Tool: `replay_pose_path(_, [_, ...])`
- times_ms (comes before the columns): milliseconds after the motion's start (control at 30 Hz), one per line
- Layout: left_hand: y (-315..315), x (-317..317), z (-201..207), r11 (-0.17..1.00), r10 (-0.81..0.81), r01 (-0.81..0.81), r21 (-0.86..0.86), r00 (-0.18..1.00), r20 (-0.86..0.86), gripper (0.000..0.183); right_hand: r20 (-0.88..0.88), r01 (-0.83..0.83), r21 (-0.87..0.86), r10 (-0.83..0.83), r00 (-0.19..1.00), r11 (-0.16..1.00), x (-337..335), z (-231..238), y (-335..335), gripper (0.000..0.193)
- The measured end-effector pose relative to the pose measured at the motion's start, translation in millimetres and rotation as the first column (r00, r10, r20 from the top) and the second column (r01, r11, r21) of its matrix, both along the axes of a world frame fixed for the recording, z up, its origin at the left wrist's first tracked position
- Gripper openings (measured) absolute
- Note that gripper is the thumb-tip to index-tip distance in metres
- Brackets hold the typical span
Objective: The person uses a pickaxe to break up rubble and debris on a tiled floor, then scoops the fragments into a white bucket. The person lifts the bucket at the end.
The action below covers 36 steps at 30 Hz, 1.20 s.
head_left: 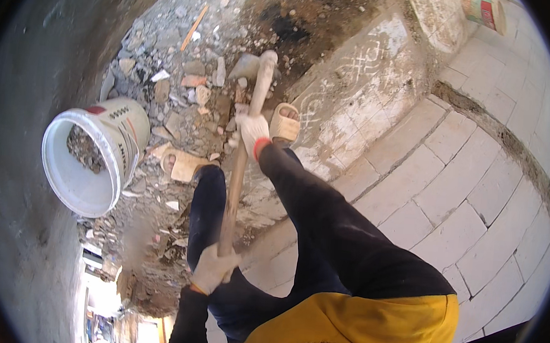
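Pale paving (441,164) runs beneath me, its left edge giving way to a strip of rubble (163,122) by my sandals (189,167). Nearest my body, my gloved left hand (214,269) has its fingers curled around the butt of the wooden-handled tool (236,181). Farther along, my right hand (254,132), gloved too, wraps its fingers about the same shaft; it is the one nearer the head. From my fingers the tool reaches ahead, its long axis pointing away from me and leaning slightly right. Off to the left, a white bucket (126,116) lies tipped near the grey wall (10,127), debris inside. Ahead, the grey head (245,66) is at the rubble's right side; contact I cannot tell. Beyond come a marked slab (365,63) and, by the paving's far edge, another bucket (481,10).
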State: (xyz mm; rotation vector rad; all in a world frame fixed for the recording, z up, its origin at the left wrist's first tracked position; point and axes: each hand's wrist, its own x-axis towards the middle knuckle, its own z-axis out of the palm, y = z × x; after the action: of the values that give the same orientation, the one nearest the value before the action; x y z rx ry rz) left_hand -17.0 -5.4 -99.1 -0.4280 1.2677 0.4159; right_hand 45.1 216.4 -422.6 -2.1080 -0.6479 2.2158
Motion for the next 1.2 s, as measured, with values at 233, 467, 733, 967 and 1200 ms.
replay_pose_path(233, [102, 25, -85, 0.867, -0.266, 0.367, 0.337, 0.913, -0.31, 0.036, 0.058, 0.006, 0.192, -0.018, 0.998, 0.981, 12, 73, 177, 0.02])
replay_pose_path(467, [240, 61, -277, 0.78, -0.093, 0.411, 0.472, 0.822, -0.562, 0.052, 0.167, -0.232, 0.683, 0.162, 0.973, 0.693, 11, -36, 367, 0.021])
replay_pose_path(733, [240, 93, -240, 0.831, -0.201, 0.46, 0.313, 0.772, -0.603, 0.046, 0.164, -0.101, 0.444, 0.03, 0.986, 0.89, 37, -62, 380, 0.024])
replay_pose_path(967, [258, 88, -250, 0.76, -0.393, 0.627, 0.172, 0.653, -0.647, 0.047, 0.087, -0.018, 0.375, -0.016, 0.996, 0.927, 27, -60, 403, 0.014])
replay_pose_path(1200, [319, 59, -299, 0.75, -0.098, 0.544, 0.377, 0.654, -0.75, 0.052, 0.153, -0.241, 0.641, 0.187, 0.97, 0.728, -36, -71, 467, 0.022])
